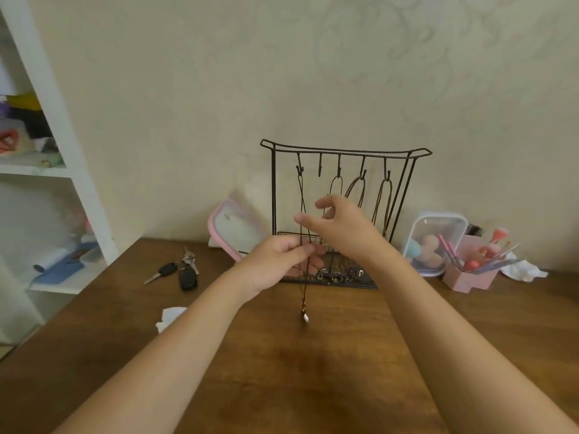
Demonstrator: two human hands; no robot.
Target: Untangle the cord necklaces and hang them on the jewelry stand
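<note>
left hand (pixel 282 258) pinches cord necklace (pixel 301 208), seemingly looped on first hook (pixel 299 170); right hand (pixel 341 223) loose, empty. ease grip slowly so pendant (pixel 305 317) settles.

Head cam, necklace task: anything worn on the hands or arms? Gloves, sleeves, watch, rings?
Nothing worn that shows. The left hand and right hand are bare: no gloves, no rings visible. The left forearm and right forearm are bare down to the frame's bottom edge: no sleeves, watch, bracelet or markings in view.
</note>
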